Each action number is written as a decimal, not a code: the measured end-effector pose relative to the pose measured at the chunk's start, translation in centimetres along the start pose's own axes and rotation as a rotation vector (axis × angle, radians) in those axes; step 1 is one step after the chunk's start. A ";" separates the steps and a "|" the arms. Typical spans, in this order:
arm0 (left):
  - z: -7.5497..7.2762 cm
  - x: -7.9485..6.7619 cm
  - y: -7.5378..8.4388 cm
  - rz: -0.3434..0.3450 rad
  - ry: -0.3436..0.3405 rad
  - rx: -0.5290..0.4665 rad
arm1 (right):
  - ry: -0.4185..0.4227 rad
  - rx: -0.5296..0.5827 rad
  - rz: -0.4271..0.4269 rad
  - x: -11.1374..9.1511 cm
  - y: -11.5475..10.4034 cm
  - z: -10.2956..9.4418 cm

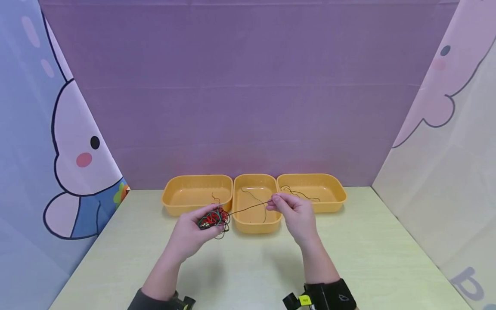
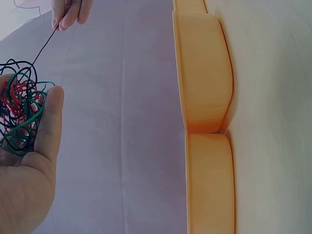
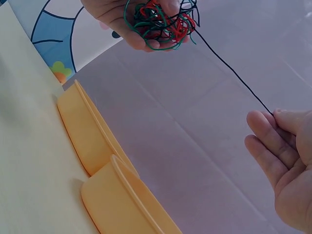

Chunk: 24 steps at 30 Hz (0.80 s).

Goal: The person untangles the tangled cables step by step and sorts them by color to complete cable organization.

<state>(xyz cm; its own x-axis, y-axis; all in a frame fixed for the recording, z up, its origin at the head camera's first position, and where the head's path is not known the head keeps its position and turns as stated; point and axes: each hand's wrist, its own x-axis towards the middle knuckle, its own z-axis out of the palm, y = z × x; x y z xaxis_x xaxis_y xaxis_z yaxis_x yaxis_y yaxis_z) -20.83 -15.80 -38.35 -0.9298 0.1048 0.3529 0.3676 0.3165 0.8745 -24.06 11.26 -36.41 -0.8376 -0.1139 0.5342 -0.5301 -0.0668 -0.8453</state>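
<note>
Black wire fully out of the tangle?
Only partly: the wire runs from the right hand into the tangle in the left hand.

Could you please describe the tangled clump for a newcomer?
On the pale table stand three yellow plastic trays in a row. In front of them, the left hand holds it: a tangled clump of red, green and black strands, many-coloured, unlike the loose dark strands in the right tray.

Red, green and black tangled strands [image 1: 215,218], yellow-orange trays [image 1: 256,227], plain purple backdrop [image 1: 248,86], cartoon-printed blue panel [image 1: 23,129]
</note>
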 end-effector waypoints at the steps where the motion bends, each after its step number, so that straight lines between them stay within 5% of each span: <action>1: 0.0 0.0 0.0 0.003 -0.003 0.002 | 0.007 0.005 -0.015 0.0 0.0 -0.1; 17: -0.4 0.0 -0.1 0.015 -0.033 0.095 | 0.148 -0.050 -0.121 0.3 0.8 -0.9; 24: -2.3 -0.1 -0.4 -0.054 0.022 0.041 | 0.324 0.036 -0.066 0.6 2.3 -3.5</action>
<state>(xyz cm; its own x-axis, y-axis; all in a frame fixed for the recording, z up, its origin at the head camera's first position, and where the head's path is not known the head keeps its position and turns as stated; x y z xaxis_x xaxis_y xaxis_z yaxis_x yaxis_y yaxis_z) -20.83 -18.13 -37.98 -0.9475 0.0662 0.3129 0.3152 0.3597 0.8782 -26.30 14.46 -38.04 -0.8032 0.2128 0.5564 -0.5842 -0.0993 -0.8055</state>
